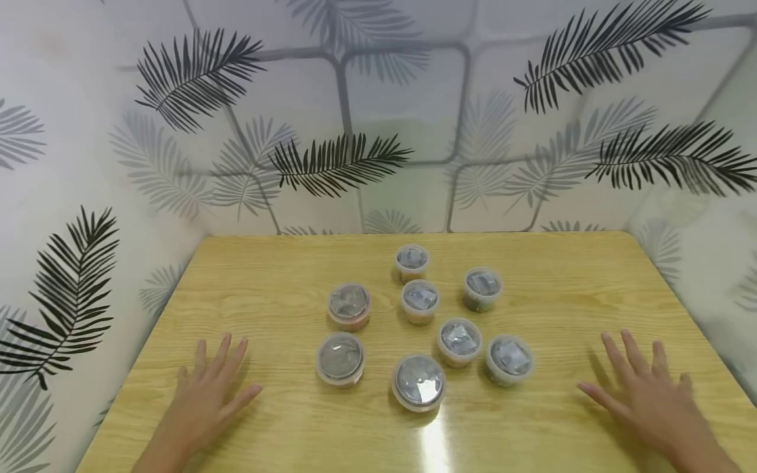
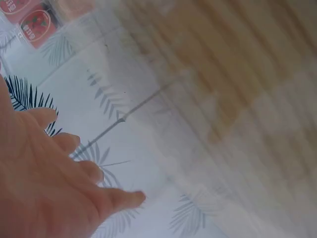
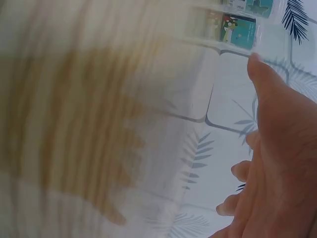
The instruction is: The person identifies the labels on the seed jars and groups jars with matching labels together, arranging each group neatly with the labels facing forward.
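Observation:
My left hand (image 1: 205, 397) is at the left of the table, fingers spread and holding nothing. Over on the right, my right hand (image 1: 650, 394) is likewise spread and holds nothing. Whether either palm touches the tabletop, I cannot tell. Between the hands stand several small round lidded plastic tubs, upright. Nearest my left hand is a wide tub (image 1: 341, 358); nearest my right hand is a smaller tub (image 1: 509, 359). Both hands are apart from them. A red label (image 2: 35, 26) shows on a container in the left wrist view, a teal label (image 3: 240, 30) in the right wrist view.
The wood-grain table (image 1: 266, 276) meets a leaf-patterned wall covering (image 1: 402, 190) at its back and sides. A wide tub (image 1: 418, 382) sits at the front, by a bright glare patch; a small tub (image 1: 412, 259) is farthest back.

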Tool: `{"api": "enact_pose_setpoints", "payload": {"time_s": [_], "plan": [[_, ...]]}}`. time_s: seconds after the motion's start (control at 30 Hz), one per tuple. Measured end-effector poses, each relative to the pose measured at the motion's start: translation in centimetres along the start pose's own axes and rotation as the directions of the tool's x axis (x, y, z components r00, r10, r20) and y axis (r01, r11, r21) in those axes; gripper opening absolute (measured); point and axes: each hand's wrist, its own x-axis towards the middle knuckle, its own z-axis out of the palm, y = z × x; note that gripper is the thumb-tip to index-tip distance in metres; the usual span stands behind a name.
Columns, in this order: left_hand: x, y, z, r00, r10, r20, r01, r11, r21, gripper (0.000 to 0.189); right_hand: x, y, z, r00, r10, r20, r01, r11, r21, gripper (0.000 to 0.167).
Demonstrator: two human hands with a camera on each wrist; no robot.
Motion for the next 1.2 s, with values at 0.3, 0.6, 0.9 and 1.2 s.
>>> {"api": "enact_pose_setpoints", "payload": {"time_s": [0.3,0.6,0.9,1.2], "plan": [[0.7,2.0,0.1,0.997,0.073,0.029,-0.071,0.996,-0.047,0.078,-0.3,-2.3,-0.9,0.982,-0.128,-0.136,0.135,0.99,0.047,0.087],[0.2,4.9,0.1,0.969,0.212,-0.127,-0.216,0.976,-0.019,0.066,-0.2,-5.3,-2.5,0.873,-0.254,-0.415,0.307,0.949,0.065,0.076],[-1.4,8.6,-0.2,0.935,0.183,-0.305,-0.271,0.922,-0.277,0.042,0.5,-9.8,-4.2,0.719,-0.369,-0.589,0.51,0.855,0.088,0.056],[-1.7,12.0,0.4,0.937,0.24,-0.255,-0.346,0.739,-0.578,0.036,0.6,-14.5,-3.4,0.665,-0.494,-0.56,0.653,0.749,0.115,0.045]]}}
